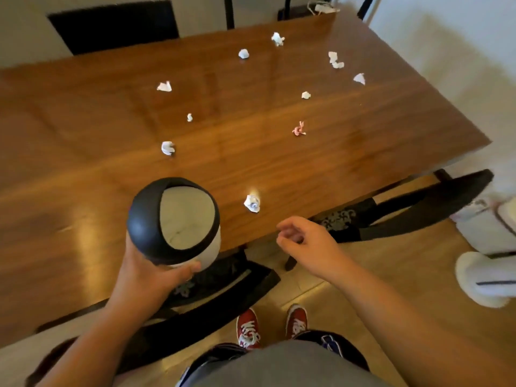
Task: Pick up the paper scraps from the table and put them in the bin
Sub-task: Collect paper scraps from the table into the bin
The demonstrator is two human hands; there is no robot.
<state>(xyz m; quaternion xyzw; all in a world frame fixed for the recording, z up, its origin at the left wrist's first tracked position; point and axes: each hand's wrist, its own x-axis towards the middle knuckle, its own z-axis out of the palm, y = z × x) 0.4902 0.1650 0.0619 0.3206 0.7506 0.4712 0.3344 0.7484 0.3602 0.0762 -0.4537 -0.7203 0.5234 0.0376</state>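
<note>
My left hand [150, 270] grips a small white bin [195, 248] with a black domed lid from below, holding it above the near edge of the wooden table [83, 141]. Its round opening faces up. Several crumpled white paper scraps lie scattered over the table; the nearest scrap [252, 203] sits just right of the bin, another scrap [167, 148] lies beyond the bin. A pink scrap [299, 129] lies mid-table. My right hand [304, 237] hovers at the table's near edge, fingers loosely curled, holding nothing, a little below the nearest scrap.
Dark chairs stand tucked under the near side [223, 286], at the right end [413, 208] and at the far side [114, 25]. White bags [488, 286] sit on the floor at the right. My red shoes [248, 328] are on the wooden floor.
</note>
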